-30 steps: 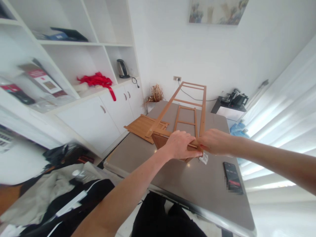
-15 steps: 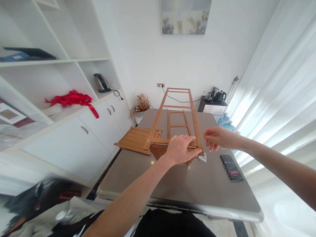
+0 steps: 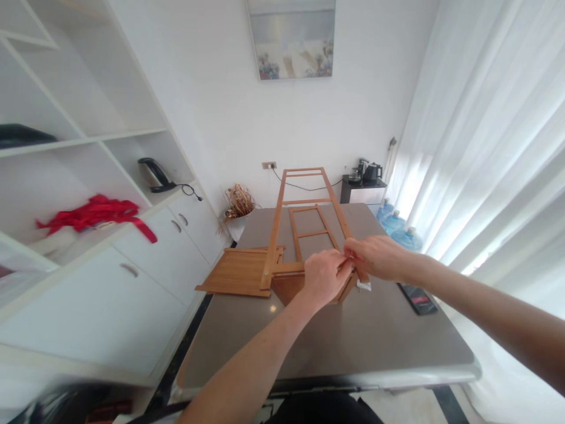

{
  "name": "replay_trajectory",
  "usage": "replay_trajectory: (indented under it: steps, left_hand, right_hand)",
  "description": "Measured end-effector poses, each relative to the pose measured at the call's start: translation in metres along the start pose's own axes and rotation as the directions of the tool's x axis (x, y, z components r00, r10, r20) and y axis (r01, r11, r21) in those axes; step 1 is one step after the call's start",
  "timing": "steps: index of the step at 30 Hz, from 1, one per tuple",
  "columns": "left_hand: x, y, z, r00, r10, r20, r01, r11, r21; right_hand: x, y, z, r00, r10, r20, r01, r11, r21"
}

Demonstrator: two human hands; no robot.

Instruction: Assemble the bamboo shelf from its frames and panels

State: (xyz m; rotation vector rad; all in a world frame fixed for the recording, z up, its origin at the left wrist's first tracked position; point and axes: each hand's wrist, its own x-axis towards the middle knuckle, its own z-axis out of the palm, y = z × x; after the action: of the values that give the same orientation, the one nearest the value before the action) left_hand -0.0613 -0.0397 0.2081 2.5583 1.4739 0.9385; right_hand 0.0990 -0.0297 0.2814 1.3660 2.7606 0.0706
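A wooden frame (image 3: 274, 232) with long side rails and crossbars stands tilted over the table. My left hand (image 3: 325, 274) is closed around its near right corner. Against that corner my right hand (image 3: 375, 257) is pinched, its fingertips meeting those of the left hand. A small thin metal piece is between the right fingers, mostly hidden. Beneath the frame are a second, smaller wooden frame (image 3: 311, 234) and a brown wooden panel (image 3: 285, 287). Slatted wooden panels (image 3: 236, 272) lie to the left. A small white plastic bag (image 3: 364, 285) sits by the corner.
The grey table (image 3: 318, 347) carries a phone (image 3: 418, 299) at right, partly behind my forearm. Water jugs (image 3: 392, 224) stand beyond the right edge near the curtain (image 3: 481, 153). White shelving (image 3: 132, 138) with a kettle (image 3: 155, 175) lines the left. A dried plant (image 3: 239, 203) is behind the table.
My right hand has moved left, from beside the frame onto its near right corner, bringing the thin metal piece along. My left hand stays on the corner. The view has shifted.
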Motion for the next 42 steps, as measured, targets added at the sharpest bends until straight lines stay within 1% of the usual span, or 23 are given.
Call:
replay_trajectory:
  steps: [3,5,7,8,9,12,14,19,25,31,34,36,38,40,42]
  left_hand:
    - [0.001,-0.001,0.001,1.000,0.016,-0.025,-0.017,0.999,-0.043]
    - [0.001,-0.001,0.002,0.999,0.021,-0.037,-0.023,0.998,-0.052]
    - [0.002,-0.001,0.002,0.999,0.021,-0.036,-0.023,0.999,-0.048]
    - [0.002,0.000,0.001,0.999,0.021,-0.033,-0.022,0.999,-0.042]
    - [0.002,0.000,0.001,0.999,0.022,-0.028,-0.023,0.999,-0.034]
    - [0.003,0.003,0.000,1.000,0.031,0.001,-0.031,0.999,0.011]
    - [0.003,0.004,0.000,0.999,0.034,0.035,-0.036,0.998,0.053]
    - [0.004,0.006,0.000,0.994,0.034,0.108,-0.050,0.988,0.146]
    - [0.009,0.003,0.002,0.991,0.046,0.127,-0.069,0.982,0.179]
    - [0.015,-0.003,0.003,0.990,0.055,0.130,-0.081,0.975,0.206]
    - [0.018,-0.006,0.004,0.988,0.058,0.142,-0.088,0.972,0.218]
    - [0.019,-0.008,0.004,0.987,0.054,0.153,-0.088,0.971,0.222]
    - [0.020,-0.010,0.005,0.986,0.050,0.159,-0.087,0.969,0.231]
    - [0.020,-0.010,0.006,0.986,0.052,0.161,-0.092,0.964,0.250]
    - [0.020,-0.010,0.007,0.985,0.058,0.162,-0.101,0.958,0.270]
  right_hand:
    - [-0.001,0.010,0.001,0.997,0.079,-0.025,-0.075,0.987,0.141]
    - [-0.003,0.016,0.003,0.994,0.107,0.014,-0.108,0.974,0.198]
    - [-0.006,0.020,0.006,0.993,0.103,0.065,-0.115,0.966,0.230]
    - [-0.008,0.021,0.008,0.993,0.094,0.070,-0.108,0.965,0.239]
    - [-0.010,0.023,0.010,0.995,0.090,0.051,-0.100,0.966,0.240]
    - [-0.018,0.028,0.016,0.992,0.100,-0.079,-0.084,0.978,0.189]
    - [-0.024,0.033,0.021,0.989,0.098,-0.114,-0.079,0.985,0.156]
    - [-0.033,0.039,0.031,0.997,0.049,-0.061,-0.041,0.989,0.139]
    - [-0.029,0.040,0.030,0.999,0.027,-0.023,-0.024,0.995,0.096]
    - [-0.020,0.044,0.031,0.995,0.096,0.028,-0.098,0.992,0.074]
    - [-0.013,0.050,0.039,0.989,0.140,0.048,-0.145,0.980,0.137]
    - [-0.009,0.056,0.047,0.983,0.183,0.029,-0.185,0.947,0.263]
    - [-0.007,0.061,0.059,0.970,0.243,0.004,-0.220,0.871,0.440]
    - [-0.007,0.061,0.074,0.959,0.284,0.008,-0.228,0.752,0.618]
    - [-0.005,0.055,0.092,0.965,0.259,0.035,-0.189,0.603,0.775]
